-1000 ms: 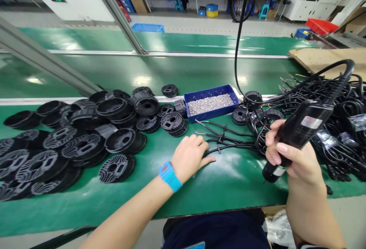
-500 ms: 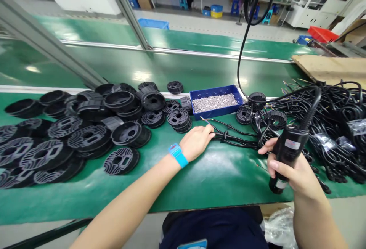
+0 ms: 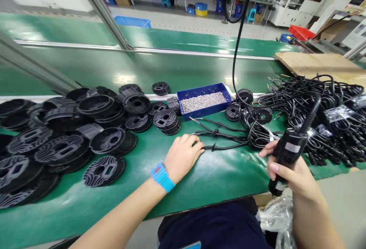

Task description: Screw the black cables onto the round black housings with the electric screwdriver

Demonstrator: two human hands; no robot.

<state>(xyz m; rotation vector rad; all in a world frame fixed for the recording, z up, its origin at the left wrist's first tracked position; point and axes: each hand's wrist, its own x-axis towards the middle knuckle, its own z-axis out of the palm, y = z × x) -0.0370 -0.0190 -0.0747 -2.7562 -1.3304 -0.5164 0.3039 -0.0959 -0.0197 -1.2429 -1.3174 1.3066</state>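
Observation:
My left hand [image 3: 184, 156], with a blue wrist strap [image 3: 163, 177], is closed over the end of a black cable [image 3: 228, 147]; the fingers hide that tip. Other black cables [image 3: 231, 137] with bare coloured wire ends lie just behind it, leading to a coiled bundle [image 3: 259, 136]. My right hand [image 3: 288, 169] grips a black electric screwdriver [image 3: 290, 148], upright and slightly tilted, its lower end over the front edge of the table. A blue tray [image 3: 204, 100] of small silvery metal parts sits beyond my left hand.
Black round housings [image 3: 104, 171] with wavy-patterned faces are piled on the left of the green table [image 3: 183, 199]. A heap of black cables [image 3: 311, 115] covers the right side. The screwdriver's cord [image 3: 236, 50] hangs from above. Behind the heap lies a brown board [image 3: 320, 64].
The view has swung to the right. My left hand has drawn one cable nearer to me, apart from the others. The screwdriver stays in my right hand.

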